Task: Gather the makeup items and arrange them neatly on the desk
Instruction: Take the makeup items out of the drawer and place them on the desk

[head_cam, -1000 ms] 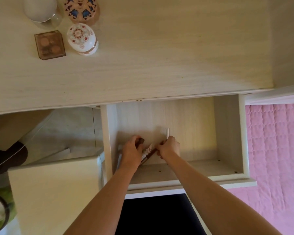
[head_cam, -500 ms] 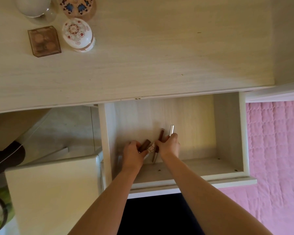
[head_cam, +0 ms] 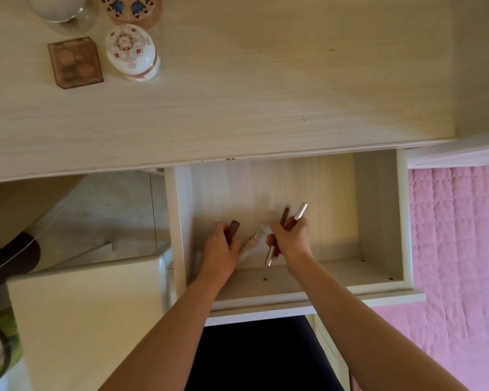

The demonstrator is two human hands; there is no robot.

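The slim makeup tubes (head_cam: 290,221) are inside the open drawer (head_cam: 378,210), bunched in the right hand (head_cam: 290,239), whose fingers are clamped around them; the left hand (head_cam: 219,245) is closed on a brown tube (head_cam: 233,228), with a patterned white tube (head_cam: 251,244) between the hands. Lift both bundles straight up (clear of the drawer walls) with grip pressure maintained. Lay them in a parallel row on the bare desk (head_cam: 266,94), well apart from the compact (head_cam: 74,62) and painted egg box (head_cam: 132,52).

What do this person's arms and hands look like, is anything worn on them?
Both forearms are bare, with no sleeves in view. The left hand and right hand show no gloves, watch or bracelets. Any rings or nail polish are too small to tell.
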